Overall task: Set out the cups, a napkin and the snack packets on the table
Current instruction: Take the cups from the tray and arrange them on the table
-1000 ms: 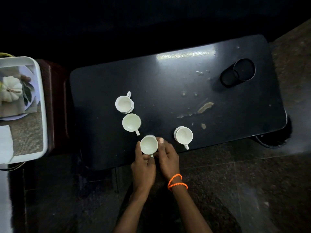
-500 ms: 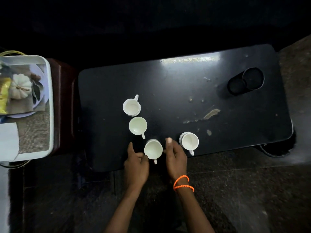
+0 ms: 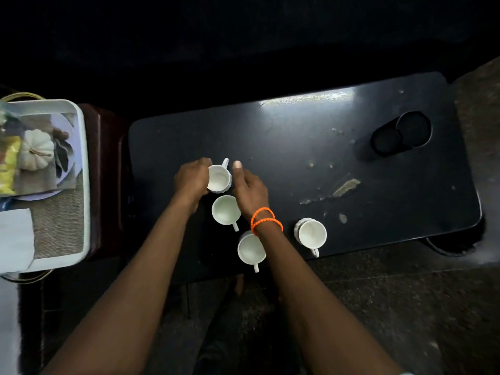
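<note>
A black rectangular surface [image 3: 297, 158] carries four white handled cups [image 3: 226, 211]. Left of it, a white plastic tray [image 3: 84, 185] holds a yellow snack packet [image 3: 9, 163]. The left hand [image 3: 192, 180] grips the farthest cup [image 3: 218, 180] by its side; the right hand [image 3: 250, 189] lies open just beside it.

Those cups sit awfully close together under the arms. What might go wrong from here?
The right hand's wrist passes over the near cup, which stands by the table edge; pulling back may knock it off. The middle cup sits close beside the far cup and might get bumped.
</note>
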Demonstrator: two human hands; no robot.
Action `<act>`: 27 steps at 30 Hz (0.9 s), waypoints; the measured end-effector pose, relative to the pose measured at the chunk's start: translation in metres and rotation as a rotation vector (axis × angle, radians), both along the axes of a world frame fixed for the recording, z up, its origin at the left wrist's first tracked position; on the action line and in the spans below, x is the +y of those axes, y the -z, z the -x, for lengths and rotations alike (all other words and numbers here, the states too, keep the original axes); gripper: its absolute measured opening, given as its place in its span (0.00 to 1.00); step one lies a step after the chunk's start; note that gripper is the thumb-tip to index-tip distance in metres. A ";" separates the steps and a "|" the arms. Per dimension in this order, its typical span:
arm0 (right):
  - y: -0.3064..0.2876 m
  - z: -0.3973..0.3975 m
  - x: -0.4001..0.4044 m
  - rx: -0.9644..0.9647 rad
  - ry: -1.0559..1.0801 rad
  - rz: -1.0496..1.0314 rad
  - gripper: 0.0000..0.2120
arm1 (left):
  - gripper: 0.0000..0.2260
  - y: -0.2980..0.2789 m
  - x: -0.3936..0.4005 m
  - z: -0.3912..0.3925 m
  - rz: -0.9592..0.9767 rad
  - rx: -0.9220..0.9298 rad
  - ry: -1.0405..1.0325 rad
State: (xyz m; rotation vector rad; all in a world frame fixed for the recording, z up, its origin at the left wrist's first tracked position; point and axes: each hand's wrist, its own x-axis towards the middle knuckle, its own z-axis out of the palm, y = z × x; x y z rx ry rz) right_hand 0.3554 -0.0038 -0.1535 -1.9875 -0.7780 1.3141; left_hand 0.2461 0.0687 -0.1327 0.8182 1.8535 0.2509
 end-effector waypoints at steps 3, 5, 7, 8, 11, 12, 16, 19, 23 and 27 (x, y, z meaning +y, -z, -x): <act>-0.001 0.000 0.010 0.056 0.051 0.006 0.29 | 0.14 0.000 0.006 -0.010 -0.008 -0.069 -0.037; -0.003 -0.008 0.015 0.036 0.098 -0.011 0.31 | 0.13 0.001 0.006 -0.022 -0.047 -0.092 -0.050; -0.005 -0.023 0.019 0.005 0.130 -0.022 0.34 | 0.13 0.001 0.002 -0.038 -0.084 -0.129 -0.069; -0.006 -0.033 0.019 -0.009 0.146 -0.020 0.35 | 0.12 0.001 0.000 -0.047 -0.094 -0.154 -0.077; -0.009 -0.065 0.014 -0.022 0.210 0.016 0.33 | 0.13 0.003 -0.012 -0.077 -0.078 -0.253 -0.094; -0.010 -0.075 0.012 -0.026 0.233 0.032 0.32 | 0.14 0.004 -0.017 -0.087 -0.068 -0.274 -0.096; -0.013 -0.102 0.000 -0.076 0.287 0.074 0.29 | 0.29 0.006 -0.030 -0.115 -0.032 -0.281 -0.023; -0.015 -0.111 -0.008 -0.079 0.313 0.095 0.29 | 0.33 0.009 -0.036 -0.124 -0.016 -0.296 0.017; -0.013 -0.115 -0.017 -0.051 0.334 0.087 0.30 | 0.34 0.011 -0.041 -0.131 -0.016 -0.286 0.074; -0.013 -0.117 -0.019 -0.060 0.322 0.078 0.29 | 0.32 0.012 -0.042 -0.132 -0.040 -0.264 0.111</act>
